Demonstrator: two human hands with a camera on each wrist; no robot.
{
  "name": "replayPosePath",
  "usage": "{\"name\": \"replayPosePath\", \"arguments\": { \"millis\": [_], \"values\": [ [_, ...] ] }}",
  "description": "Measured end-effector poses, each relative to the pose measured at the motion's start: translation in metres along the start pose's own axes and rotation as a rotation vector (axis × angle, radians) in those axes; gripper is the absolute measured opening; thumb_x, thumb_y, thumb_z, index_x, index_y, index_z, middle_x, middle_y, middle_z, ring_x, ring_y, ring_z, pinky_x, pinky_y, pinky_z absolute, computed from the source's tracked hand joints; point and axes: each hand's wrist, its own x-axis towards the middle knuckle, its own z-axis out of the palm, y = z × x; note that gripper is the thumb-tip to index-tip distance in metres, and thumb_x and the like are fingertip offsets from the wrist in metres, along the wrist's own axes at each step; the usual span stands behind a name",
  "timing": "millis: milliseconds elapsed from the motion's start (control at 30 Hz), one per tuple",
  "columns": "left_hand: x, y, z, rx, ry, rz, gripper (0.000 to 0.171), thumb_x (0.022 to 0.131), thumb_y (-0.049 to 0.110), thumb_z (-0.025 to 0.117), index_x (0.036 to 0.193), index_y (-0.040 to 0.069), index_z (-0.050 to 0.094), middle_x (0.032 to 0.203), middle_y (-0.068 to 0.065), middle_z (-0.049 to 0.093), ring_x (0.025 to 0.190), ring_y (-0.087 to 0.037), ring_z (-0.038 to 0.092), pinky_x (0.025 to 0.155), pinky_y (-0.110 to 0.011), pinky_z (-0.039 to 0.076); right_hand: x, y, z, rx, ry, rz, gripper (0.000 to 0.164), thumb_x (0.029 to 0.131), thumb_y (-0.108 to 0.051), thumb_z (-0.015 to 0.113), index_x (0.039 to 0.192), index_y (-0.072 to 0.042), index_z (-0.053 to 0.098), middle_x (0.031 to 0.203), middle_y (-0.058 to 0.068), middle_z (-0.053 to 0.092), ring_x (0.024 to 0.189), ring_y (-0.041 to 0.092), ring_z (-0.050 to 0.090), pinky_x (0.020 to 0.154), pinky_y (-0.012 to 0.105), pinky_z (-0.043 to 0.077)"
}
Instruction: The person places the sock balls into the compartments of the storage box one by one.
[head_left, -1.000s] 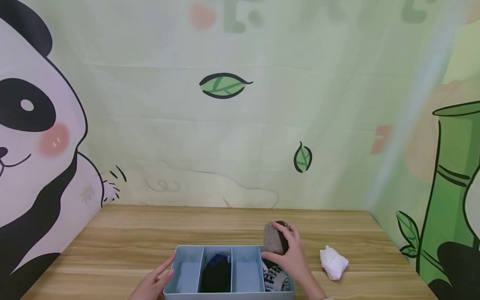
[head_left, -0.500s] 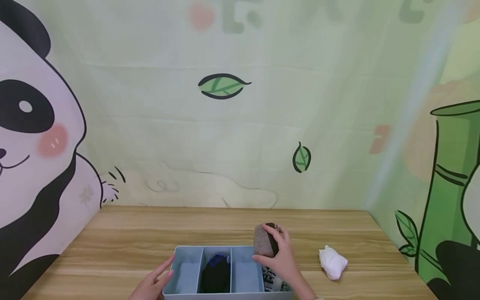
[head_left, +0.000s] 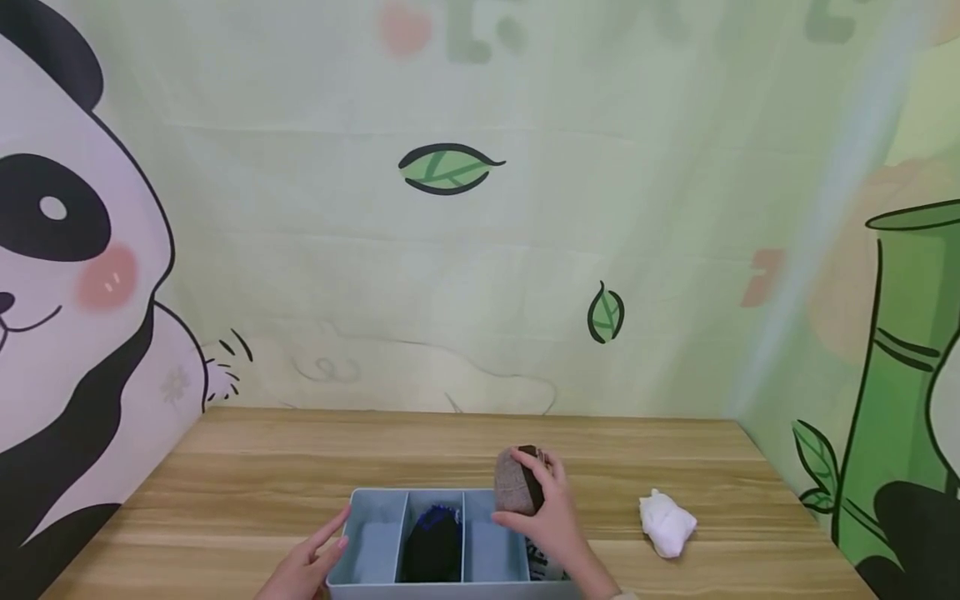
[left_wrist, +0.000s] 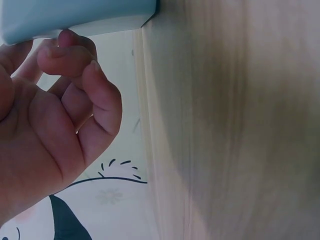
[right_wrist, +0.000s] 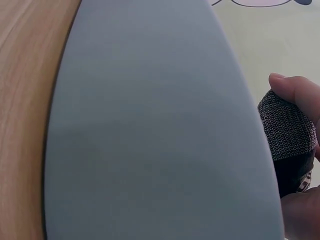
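Observation:
My right hand point(head_left: 551, 521) pinches a rolled grey-brown and black sock point(head_left: 513, 485) between thumb and fingers. The sock is above the back rim of a blue divided box point(head_left: 495, 591), over its third compartment from the left. Close by in the right wrist view, the same sock point(right_wrist: 287, 127) shows its knit surface beyond the box's wall point(right_wrist: 160, 125). At the box's left side rests my left hand point(head_left: 306, 560), and its bent fingers point(left_wrist: 102, 95) touch the outer wall in the left wrist view. A black sock with blue trim point(head_left: 432, 546) lies in the second compartment.
A black-and-white patterned sock point(head_left: 542, 565) lies in the rightmost compartment, partly hidden by my right hand. On the wooden table point(head_left: 285, 467), a white rolled sock point(head_left: 667, 523) sits right of the box. A printed cloth backdrop point(head_left: 315, 250) stands behind the table.
My right hand has moved left with the grey-brown sock, from above the rightmost compartment to above the third one. The left hand has stayed at the box's side.

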Motion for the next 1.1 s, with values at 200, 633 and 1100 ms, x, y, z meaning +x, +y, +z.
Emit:
{"name": "replayPosePath", "arguments": {
  "millis": [200,633,1100],
  "values": [
    [0.0,0.001,0.0,0.003,0.004,-0.009,0.067,0.089,0.041,0.051,0.139,0.004,0.025,0.052,0.002,0.031,0.042,-0.01,0.035,0.044,-0.021,0.034,0.0,-0.001,0.004,-0.035,0.005,-0.016,0.07,0.061,-0.019,0.083,0.124,-0.018,0.052,0.128,0.018,0.032,0.103,0.042,0.042,0.07,0.049,0.044],
    [0.0,0.002,-0.001,0.008,0.005,-0.023,0.068,0.088,0.041,0.052,0.139,0.003,0.025,0.052,0.002,0.029,0.041,-0.01,0.032,0.044,-0.02,0.03,0.001,-0.004,0.015,0.016,0.021,-0.051,0.074,0.059,-0.018,0.084,0.124,-0.018,0.047,0.122,0.018,0.037,0.098,0.035,0.045,0.068,0.044,0.043],
    [0.0,0.001,-0.001,0.017,-0.013,-0.008,0.068,0.089,0.041,0.05,0.138,0.002,0.024,0.056,-0.001,0.036,0.044,-0.011,0.037,0.046,-0.023,0.034,0.0,-0.011,0.03,0.088,-0.027,-0.082,0.078,0.06,-0.012,0.083,0.127,-0.013,0.043,0.121,0.015,0.041,0.1,0.031,0.044,0.071,0.043,0.04]
  ]
}}
